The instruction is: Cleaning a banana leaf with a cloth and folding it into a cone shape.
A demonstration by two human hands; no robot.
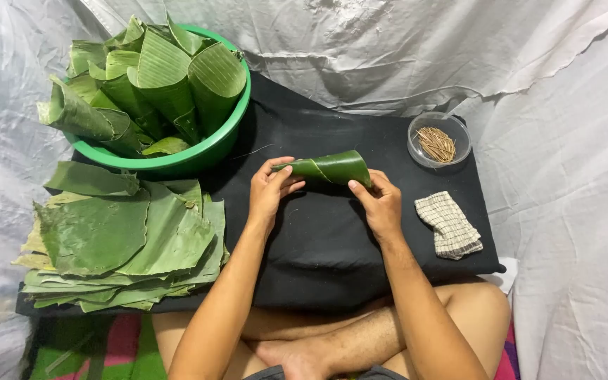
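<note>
Both hands grip a rolled leaf cone [332, 169] above the black cloth [318, 239]: left hand [270, 188] at the narrow tip, right hand [378, 200] at the wide mouth. Around: green basin [205, 151] of finished cones, flat leaf stack [121, 239], clear dish [439, 139] of thin sticks, checked cloth [450, 225]. Cone interior not visible.

You have bright, even light from above, with no hard shadows. The white sheet [388, 42] at twelve o'clock glares slightly and loses fold detail. The black cloth [325, 239] at centre swallows texture. Focus is sharp throughout; toward three and nine o'clock the edges bend a little.
</note>
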